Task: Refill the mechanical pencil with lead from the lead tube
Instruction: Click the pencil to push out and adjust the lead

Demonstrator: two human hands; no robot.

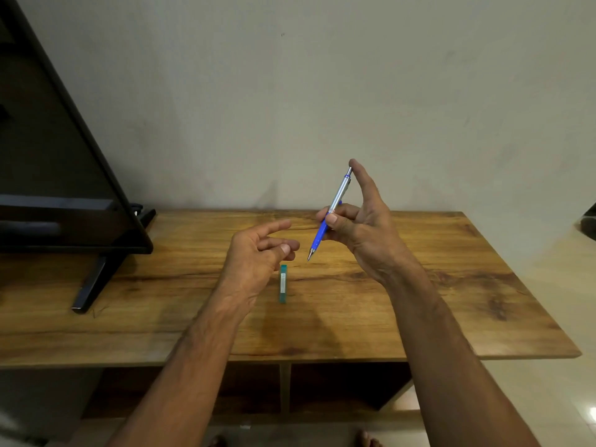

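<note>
right hand (358, 227) grips the mechanical pencil (329, 214) tip down above the table (419, 285), forefinger on its cap; left hand (258, 253) hovers loose, holding nothing, over the lead tube (283, 283) lying flat. looks like testing the click; next, pull the cap

Two hands (258, 250) (361, 227), one mechanical pencil (329, 214), one lead tube (283, 283), one table (419, 301), one television (58, 175).

We can read no text anywhere; the green lead tube (283, 283) on the worktop (419, 301) carries a pale label, but its print is too small to read.
</note>
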